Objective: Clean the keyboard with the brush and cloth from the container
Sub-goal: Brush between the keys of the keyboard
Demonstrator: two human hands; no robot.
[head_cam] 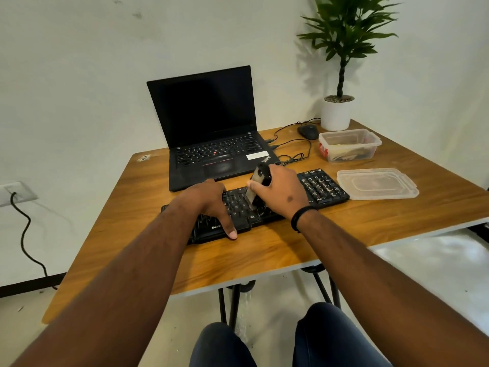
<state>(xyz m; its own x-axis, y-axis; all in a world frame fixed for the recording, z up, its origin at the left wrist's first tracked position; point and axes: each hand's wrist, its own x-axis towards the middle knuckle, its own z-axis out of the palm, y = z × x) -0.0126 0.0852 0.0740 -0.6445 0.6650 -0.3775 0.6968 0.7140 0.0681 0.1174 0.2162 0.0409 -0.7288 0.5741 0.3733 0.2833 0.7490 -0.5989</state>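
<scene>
A black keyboard (321,185) lies slantwise on the wooden table (264,250) in front of the laptop. My right hand (281,192) grips a brush (260,178) with a black handle, its bristles down on the keys near the keyboard's middle. My left hand (214,202) rests on the keyboard's left half, fingers over the far side and thumb stretched down to its front edge. The clear container (349,145) stands open at the back right with yellowish cloth-like contents inside; I cannot make them out.
The container's clear lid (377,184) lies right of the keyboard. An open black laptop (211,128) sits behind it, with a mouse (308,131), loose cables (291,154) and a potted plant (337,112) at the back right. My knees (291,340) are below the table's front edge.
</scene>
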